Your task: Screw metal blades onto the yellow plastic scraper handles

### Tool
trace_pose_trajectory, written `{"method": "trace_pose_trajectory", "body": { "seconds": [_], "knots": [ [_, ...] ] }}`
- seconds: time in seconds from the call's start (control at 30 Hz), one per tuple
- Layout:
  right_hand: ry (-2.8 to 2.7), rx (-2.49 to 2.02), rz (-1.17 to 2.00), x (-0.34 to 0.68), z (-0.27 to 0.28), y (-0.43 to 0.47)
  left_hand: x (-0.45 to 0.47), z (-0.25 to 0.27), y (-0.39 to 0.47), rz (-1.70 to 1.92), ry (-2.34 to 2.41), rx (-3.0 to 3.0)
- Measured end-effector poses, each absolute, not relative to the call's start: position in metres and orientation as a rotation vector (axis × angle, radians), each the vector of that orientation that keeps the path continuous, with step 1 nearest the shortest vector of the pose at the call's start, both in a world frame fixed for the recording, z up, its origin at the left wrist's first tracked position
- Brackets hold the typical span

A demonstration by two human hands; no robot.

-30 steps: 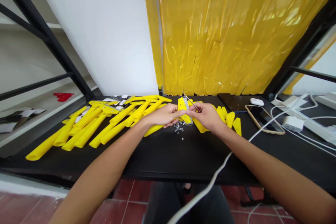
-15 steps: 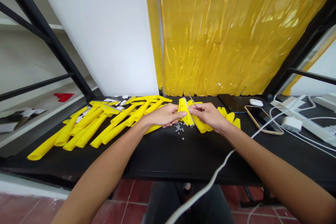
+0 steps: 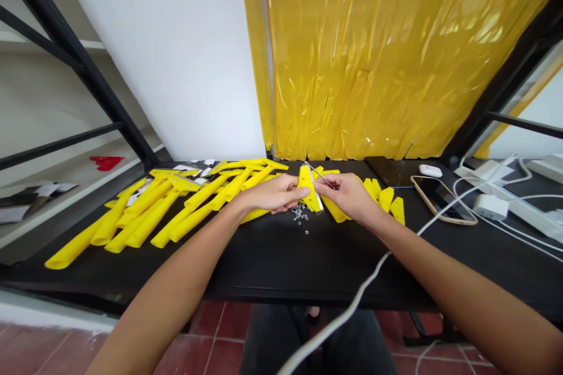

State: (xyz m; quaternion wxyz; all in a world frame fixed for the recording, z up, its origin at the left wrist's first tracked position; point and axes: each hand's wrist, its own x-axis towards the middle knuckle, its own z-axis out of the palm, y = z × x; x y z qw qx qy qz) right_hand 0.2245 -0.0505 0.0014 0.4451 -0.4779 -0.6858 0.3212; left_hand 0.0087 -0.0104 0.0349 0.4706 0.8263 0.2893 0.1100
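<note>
Between the thumb and fingers of my left hand point(image 3: 276, 192) is a yellow scraper head point(image 3: 309, 187) with a metal blade strip along its right edge. My right hand point(image 3: 346, 194) is closed around a thin metal rod-like tool point(image 3: 320, 174); its grip is mostly covered by the fingers. The tool's tip reaches over the top end of the scraper; whether it touches cannot be made out. My right fingertips are close to the blade edge. Just below, small metal nuts point(image 3: 301, 214) lie scattered on the black table point(image 3: 281, 263).
Several yellow scraper handles point(image 3: 149, 211) are piled to the left. Small yellow plates point(image 3: 386, 198) lie at the right. Beyond them are a phone point(image 3: 444, 199), a white earbud case point(image 3: 430, 171) and a power strip point(image 3: 523, 208). A white cable point(image 3: 365, 287) crosses the table's front edge.
The tool has swung left and lower, its tip now over the scraper's top end. My right hand has shifted slightly; my left hand keeps its hold.
</note>
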Motion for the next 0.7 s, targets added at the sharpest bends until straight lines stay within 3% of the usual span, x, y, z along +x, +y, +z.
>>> {"method": "trace_pose_trajectory", "body": {
  "seconds": [0.3,0.7],
  "knots": [
    [-1.539,-1.131,1.103,0.2269,0.0048,-0.0537,0.0102,0.0330,-0.0101,0.276,0.790,1.995],
    [-1.635,-1.097,0.934,0.2273,0.0006,-0.0485,0.0093,0.0329,-0.0103,0.298,0.783,1.997]
  ]
}}
